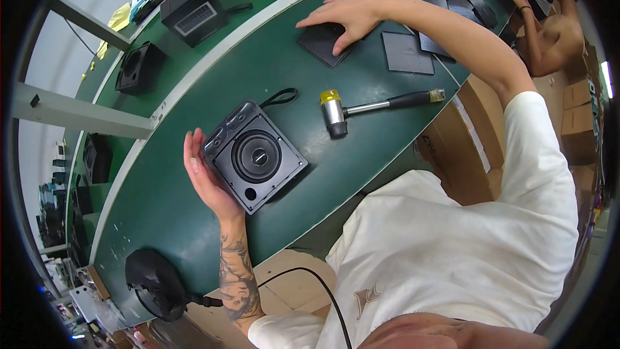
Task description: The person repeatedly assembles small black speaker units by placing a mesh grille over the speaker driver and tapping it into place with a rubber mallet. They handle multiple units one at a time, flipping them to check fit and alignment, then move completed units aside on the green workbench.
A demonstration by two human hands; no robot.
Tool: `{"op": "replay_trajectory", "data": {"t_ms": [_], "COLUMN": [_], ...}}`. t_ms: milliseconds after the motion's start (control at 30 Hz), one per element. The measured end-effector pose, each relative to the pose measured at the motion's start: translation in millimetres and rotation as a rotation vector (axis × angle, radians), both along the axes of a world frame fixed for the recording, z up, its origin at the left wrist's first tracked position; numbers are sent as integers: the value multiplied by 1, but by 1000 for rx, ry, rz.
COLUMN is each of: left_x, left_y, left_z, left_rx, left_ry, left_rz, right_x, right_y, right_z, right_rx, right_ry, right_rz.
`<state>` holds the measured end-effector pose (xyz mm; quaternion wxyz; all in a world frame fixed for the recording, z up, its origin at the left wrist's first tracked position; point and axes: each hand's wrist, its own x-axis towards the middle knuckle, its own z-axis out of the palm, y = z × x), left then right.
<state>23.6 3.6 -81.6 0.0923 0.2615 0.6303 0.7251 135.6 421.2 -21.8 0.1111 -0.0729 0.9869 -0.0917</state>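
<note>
A black box speaker (257, 156) lies on the green table with its round cone facing up and a wrist strap looped at its top corner. Along the speaker's left side rests my left hand (212, 184), fingers stretched out and not wrapped around it. My right hand (352, 16) reaches to the far side of the table, thumb and fingers spread over a flat black panel (321, 46). The thumb is at the panel's edge; whether the fingertips touch it I cannot tell. A mallet (334, 115) with a yellow face and a black face lies right of the speaker.
Dark flat grilles (407, 53) and more panels lie at the far right, where another person's arm (536, 32) shows. Beyond a white rail (187, 77), other black speakers (194, 13) stand on a green surface. A black rounded object (152, 278) sits at the lower left.
</note>
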Motion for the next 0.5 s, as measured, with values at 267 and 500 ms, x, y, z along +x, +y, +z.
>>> {"op": "replay_trajectory", "data": {"t_ms": [267, 500], "left_x": [1, -2], "left_y": [-5, -11], "left_z": [8, 2], "left_rx": [37, 54], "left_ry": [-122, -158], "left_rz": [73, 56], "right_x": [19, 36], "right_y": [-1, -20], "right_z": [1, 11], "right_rx": [13, 54], "right_ry": [-14, -50], "right_rz": [119, 193]}}
